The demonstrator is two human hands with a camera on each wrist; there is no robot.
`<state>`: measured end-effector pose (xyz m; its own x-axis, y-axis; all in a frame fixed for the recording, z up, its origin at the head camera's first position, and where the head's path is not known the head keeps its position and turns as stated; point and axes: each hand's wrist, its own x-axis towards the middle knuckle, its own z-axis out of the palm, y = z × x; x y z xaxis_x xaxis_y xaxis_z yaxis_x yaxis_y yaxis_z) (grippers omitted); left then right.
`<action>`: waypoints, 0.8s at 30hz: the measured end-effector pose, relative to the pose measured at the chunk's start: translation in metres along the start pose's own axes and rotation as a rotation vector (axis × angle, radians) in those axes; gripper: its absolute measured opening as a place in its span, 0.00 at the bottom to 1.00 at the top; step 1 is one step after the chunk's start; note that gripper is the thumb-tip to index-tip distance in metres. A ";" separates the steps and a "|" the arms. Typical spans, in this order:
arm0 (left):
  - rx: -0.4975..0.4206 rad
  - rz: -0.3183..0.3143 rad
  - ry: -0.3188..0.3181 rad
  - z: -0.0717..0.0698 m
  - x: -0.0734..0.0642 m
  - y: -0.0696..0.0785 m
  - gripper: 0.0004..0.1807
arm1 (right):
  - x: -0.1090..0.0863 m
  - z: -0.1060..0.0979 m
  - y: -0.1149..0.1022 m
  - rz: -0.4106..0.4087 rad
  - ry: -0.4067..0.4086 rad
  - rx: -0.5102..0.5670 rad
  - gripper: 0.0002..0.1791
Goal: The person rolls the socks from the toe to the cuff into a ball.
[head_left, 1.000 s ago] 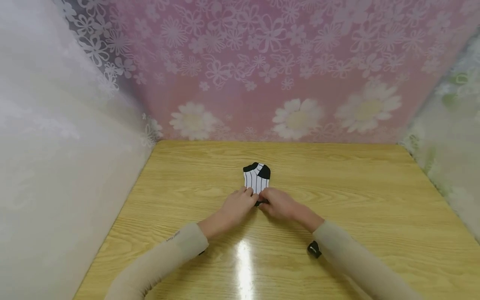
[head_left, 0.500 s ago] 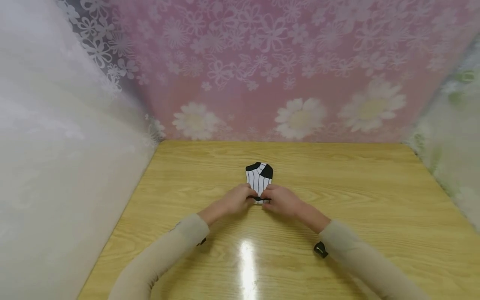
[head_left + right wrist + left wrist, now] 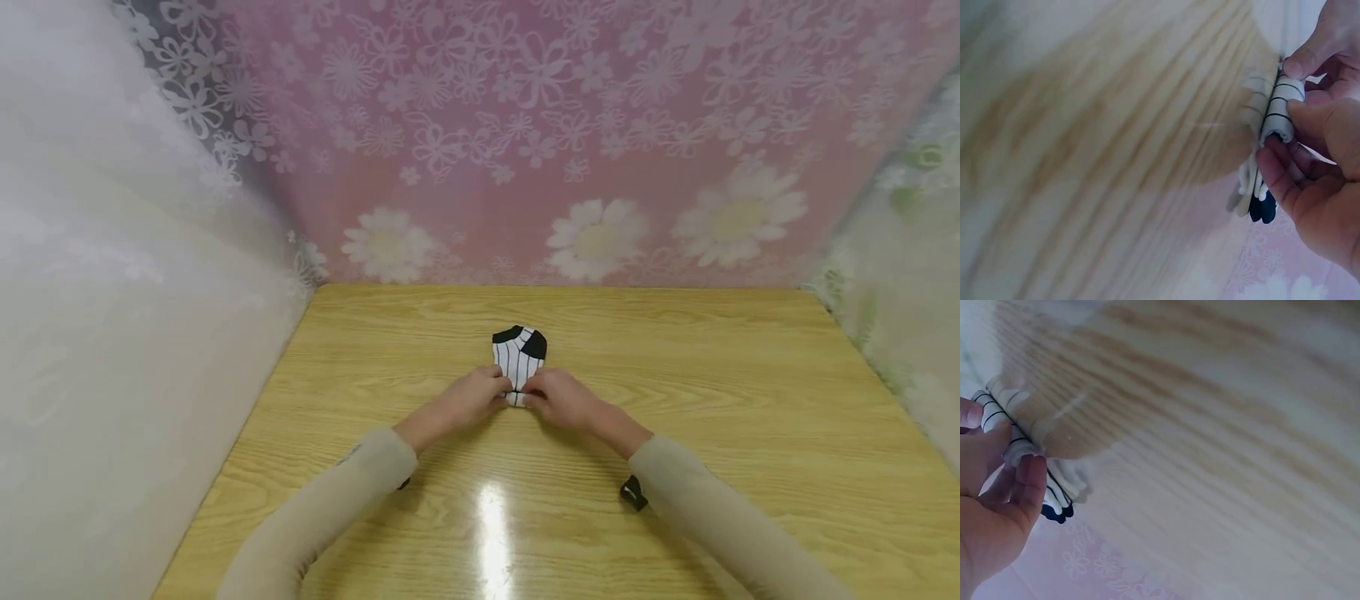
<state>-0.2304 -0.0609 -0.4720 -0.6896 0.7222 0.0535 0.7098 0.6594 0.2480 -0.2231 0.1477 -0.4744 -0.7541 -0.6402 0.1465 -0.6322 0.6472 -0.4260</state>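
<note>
A white ankle sock with thin black stripes lies on the wooden table, its black cuff and black heel patch at the far end. Its near end is turned over into a roll, which shows as a striped tube in the right wrist view. My left hand pinches the left end of this roll between thumb and fingers. At the right end my right hand does the same, thumb on top and fingers curled beneath. In the left wrist view, layered sock edges with dark tips stick out beyond the roll.
The glossy wooden table reaches back to a pink flowered wall. Pale walls stand on the left and right. A small black wrist device hangs under the right sleeve.
The toe end of the sock has been folded over and rolled away from me; its black tip has turned out of sight. Both hands have kept their grip and shifted slightly.
</note>
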 end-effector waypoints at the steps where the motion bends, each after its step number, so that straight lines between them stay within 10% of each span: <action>1: 0.006 -0.004 0.000 0.000 0.001 0.001 0.08 | -0.001 -0.001 0.000 0.001 0.000 -0.014 0.04; 8: 0.086 -0.071 0.006 0.002 0.002 0.007 0.08 | -0.003 -0.003 0.000 -0.077 0.007 -0.144 0.06; 19: 0.049 -0.078 0.005 0.003 0.001 0.002 0.10 | 0.003 -0.007 0.002 0.020 -0.032 0.020 0.05; 24: 0.061 -0.105 -0.005 0.003 0.002 0.003 0.10 | 0.001 -0.004 -0.002 0.005 0.022 -0.127 0.09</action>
<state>-0.2295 -0.0569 -0.4740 -0.7598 0.6497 0.0255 0.6415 0.7426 0.1923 -0.2236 0.1480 -0.4697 -0.7601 -0.6285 0.1651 -0.6449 0.6985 -0.3102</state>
